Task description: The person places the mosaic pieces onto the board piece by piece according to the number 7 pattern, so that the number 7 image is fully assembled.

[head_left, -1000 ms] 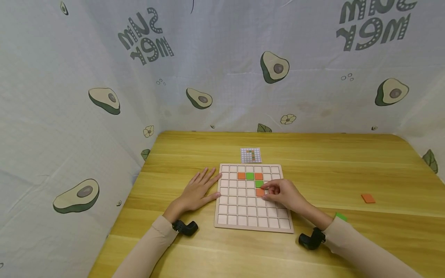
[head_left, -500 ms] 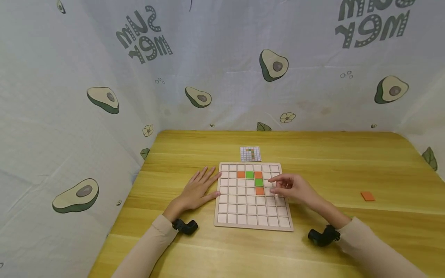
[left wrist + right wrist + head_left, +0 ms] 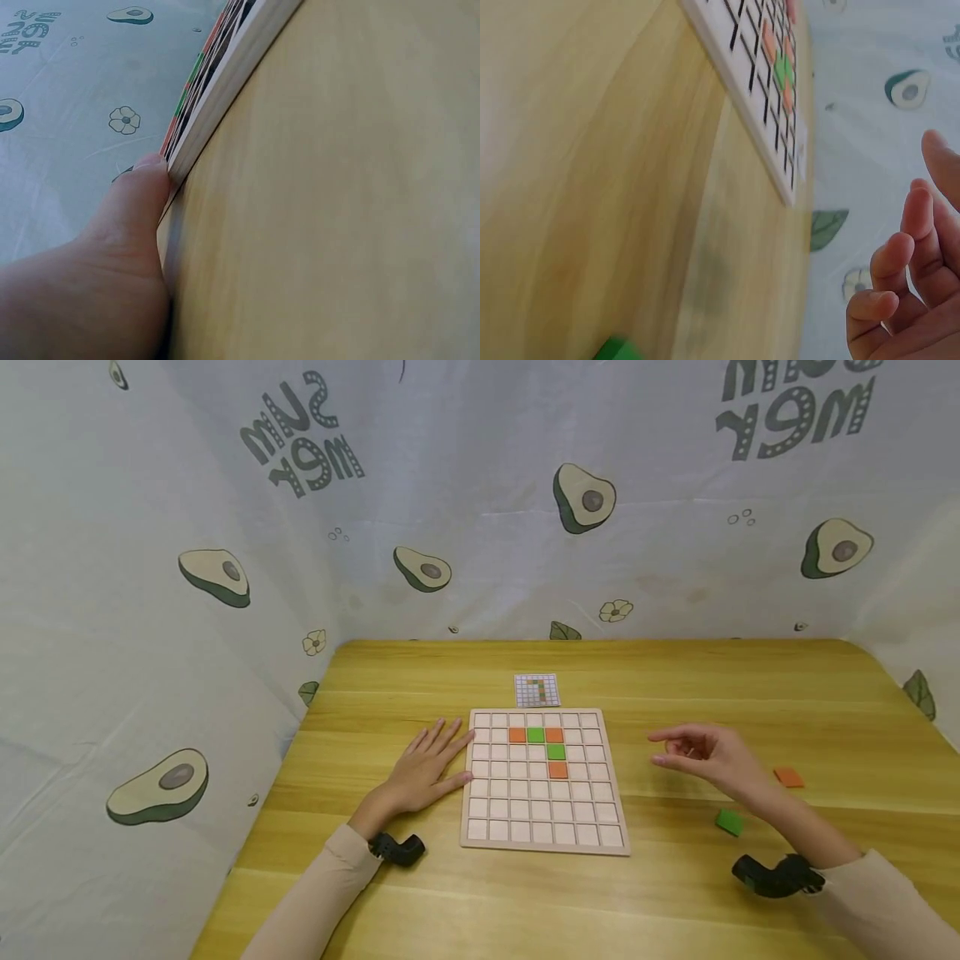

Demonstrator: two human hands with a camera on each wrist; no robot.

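Note:
A pale wooden grid board (image 3: 545, 781) lies on the table in the head view. Several orange and green square tiles sit in its cells, such as an orange tile (image 3: 558, 770) at the lower end of the bent line they form. My left hand (image 3: 420, 774) lies flat on the table, fingers spread, its fingertips at the board's left edge. Over the table to the right of the board is my right hand (image 3: 712, 758), fingers loosely bent and nothing between them. Near its wrist lie a loose green tile (image 3: 729, 822) and a loose orange tile (image 3: 788, 777).
A small printed card (image 3: 537, 690) with a coloured grid pattern lies just beyond the board's far edge. The wooden table (image 3: 525, 902) meets a pale curtain (image 3: 480, 460) printed with avocados at the back and left.
My right hand has let go at the lowest orange tile and drawn back to the right, off the board. The loose green tile now shows fully. My left hand has stayed put.

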